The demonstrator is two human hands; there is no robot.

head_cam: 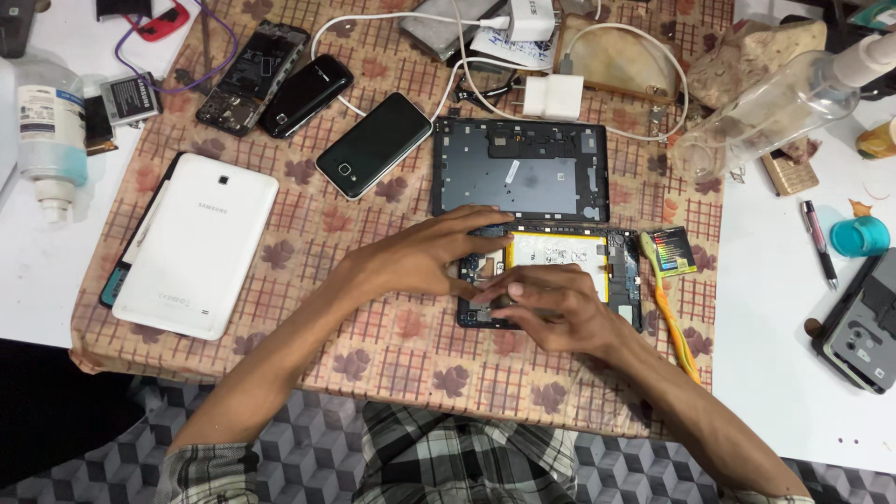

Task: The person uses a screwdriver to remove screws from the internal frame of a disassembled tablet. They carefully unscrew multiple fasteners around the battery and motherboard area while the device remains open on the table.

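An opened tablet (618, 271) lies on the patterned cloth with its yellow-edged white battery (560, 254) and circuit boards showing. My left hand (431, 252) rests flat on its left part, fingers stretched over the top edge. My right hand (546, 306) sits on the lower left part, fingertips pinched together on something small that I cannot make out. The tablet's dark grey back cover (520, 170) lies just beyond, inner side up.
A white tablet (196, 245) lies at the left, with a black phone (373, 145), another dark phone (306, 93) and a stripped phone (252, 77) behind. An orange and green toothbrush (668, 303) lies to the right. White chargers (553, 95), cables, a clear bottle (765, 107) and a pen (819, 241) are around.
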